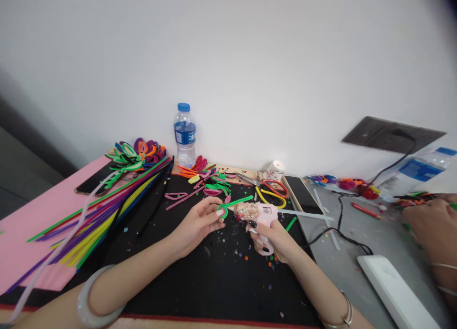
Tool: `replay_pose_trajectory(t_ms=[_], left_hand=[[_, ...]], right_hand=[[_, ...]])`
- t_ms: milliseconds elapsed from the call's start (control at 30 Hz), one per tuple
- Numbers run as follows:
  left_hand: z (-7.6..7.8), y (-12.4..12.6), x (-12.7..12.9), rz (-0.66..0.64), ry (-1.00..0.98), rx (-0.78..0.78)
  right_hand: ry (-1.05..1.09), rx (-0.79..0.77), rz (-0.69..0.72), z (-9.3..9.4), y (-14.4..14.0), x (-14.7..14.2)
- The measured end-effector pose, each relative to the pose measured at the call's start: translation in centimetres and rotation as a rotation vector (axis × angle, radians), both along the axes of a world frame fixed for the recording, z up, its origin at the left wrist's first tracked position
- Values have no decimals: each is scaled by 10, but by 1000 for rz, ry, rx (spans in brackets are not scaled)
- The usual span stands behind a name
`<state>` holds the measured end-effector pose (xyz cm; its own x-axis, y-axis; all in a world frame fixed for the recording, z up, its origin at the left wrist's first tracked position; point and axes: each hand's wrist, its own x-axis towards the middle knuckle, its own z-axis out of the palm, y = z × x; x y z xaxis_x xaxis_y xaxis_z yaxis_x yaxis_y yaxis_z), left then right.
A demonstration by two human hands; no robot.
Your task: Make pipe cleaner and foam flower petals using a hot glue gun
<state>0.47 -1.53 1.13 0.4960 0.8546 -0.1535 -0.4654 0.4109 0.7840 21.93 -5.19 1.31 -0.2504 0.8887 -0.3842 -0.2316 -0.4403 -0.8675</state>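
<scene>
In the middle of the black mat [171,286], my left hand [203,218] pinches a green pipe cleaner [244,200] bent into a loop, its straight end pointing right. My right hand [267,238] is wrapped around the handle of a pale pink glue gun [266,214]. The gun's nozzle, crusted with residue, points left and meets or nearly meets the green loop; I cannot tell if they touch. A whitish glue stick [303,215] extends from the gun's back. Just behind lie green and pink bent pipe cleaners [217,186].
Scissors [273,188], a phone [303,195] and a paper roll [275,169] lie behind my right hand. A water bottle [184,137] stands by the wall. Colored pipe cleaners [107,214] spread left. Another person's hand [426,224], a cord [341,224] and a white power strip [396,291] are right.
</scene>
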Motion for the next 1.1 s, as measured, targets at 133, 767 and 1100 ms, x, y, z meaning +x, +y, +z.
replay_pose_trajectory(t_ms=[133, 767, 1100], left_hand=[[-3, 1, 0, 4, -6, 8], [-4, 3, 0, 66, 19, -1], [-2, 3, 0, 77, 4, -3]], right_hand=[[3, -2, 11, -2, 1, 0], [-21, -20, 11, 3, -1, -1], [-31, -24, 15, 3, -2, -1]])
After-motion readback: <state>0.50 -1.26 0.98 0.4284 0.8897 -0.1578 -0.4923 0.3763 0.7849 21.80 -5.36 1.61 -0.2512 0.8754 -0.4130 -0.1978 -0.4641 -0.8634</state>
